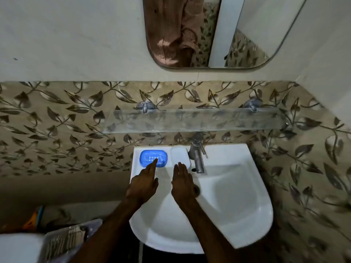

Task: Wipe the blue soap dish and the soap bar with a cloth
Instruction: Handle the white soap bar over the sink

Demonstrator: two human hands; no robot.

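Head view looks down on a white basin [237, 205] fixed to a leaf-patterned tiled wall, with both bare hands stretched out flat over it. By my judgement the task is barely begun: no cloth shows anywhere in either hand or on the basin, and no soap bar can be made out, so wiping of both things seems left to do.

Left hand [143, 186] reaches forward with fingers straight and together, its fingertips overlapping the near edge of the blue soap dish [153, 158]; whether they touch it or hover above cannot be told. Its grip is open and flat, holding nothing. Right hand [183, 185] lies alongside, also flat and empty, pointing toward the ledge just left of the metal tap [197, 156].

That dish sits on the basin's back left ledge, near the wall. It is an oval of translucent blue plastic with a raised rim and pale slots or ridges in its floor; it looks empty, though glare blurs the middle.
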